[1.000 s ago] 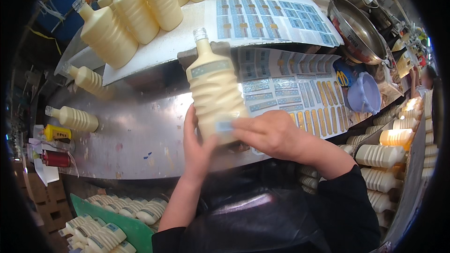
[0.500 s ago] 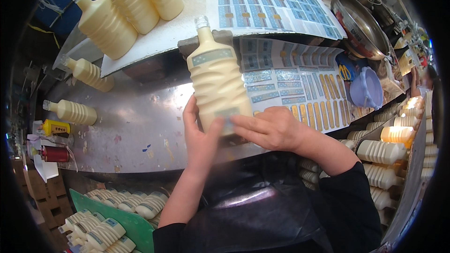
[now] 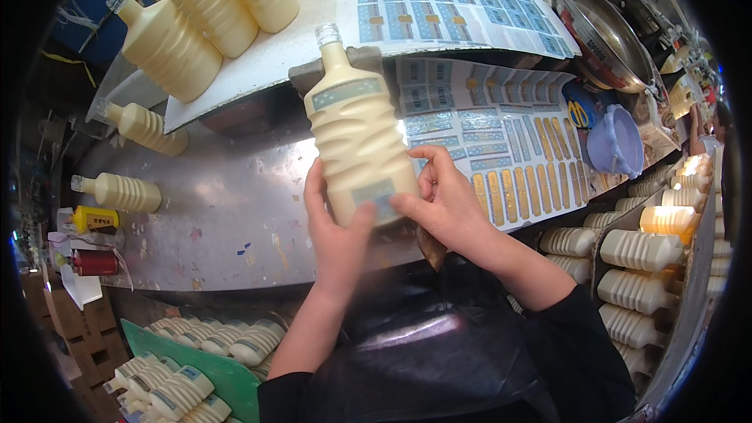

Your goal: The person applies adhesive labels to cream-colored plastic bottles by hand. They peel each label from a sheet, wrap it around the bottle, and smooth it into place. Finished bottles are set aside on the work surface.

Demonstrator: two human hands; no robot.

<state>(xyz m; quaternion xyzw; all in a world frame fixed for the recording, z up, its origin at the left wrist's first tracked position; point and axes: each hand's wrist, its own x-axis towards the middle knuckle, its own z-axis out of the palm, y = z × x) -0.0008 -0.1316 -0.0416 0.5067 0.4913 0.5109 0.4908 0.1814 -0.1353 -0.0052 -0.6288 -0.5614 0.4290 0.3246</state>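
Note:
A cream-coloured bottle with wavy ridges and a clear neck leans back on a dark grey rest, its base toward me. It has a blue-grey label near its shoulder and a blue label low on its front. My left hand clasps the lower left side, thumb on the low label. From the right, my right hand grips the lower side, its thumb pressing the label's right edge and its index finger along the bottle's flank. Sheets of blue and gold labels lie just beyond that hand.
More label sheets lie on a white raised shelf beside several standing bottles. Two bottles lie at the table's left. A purple bucket, blue scissors and a pan stand right. Racked bottles flank me; a green board is lower left.
My right hand has turned from stretched fingers on the low label to a thumb-and-finger grip on the bottle's right side. The left hand and bottle stay in nearly the same place.

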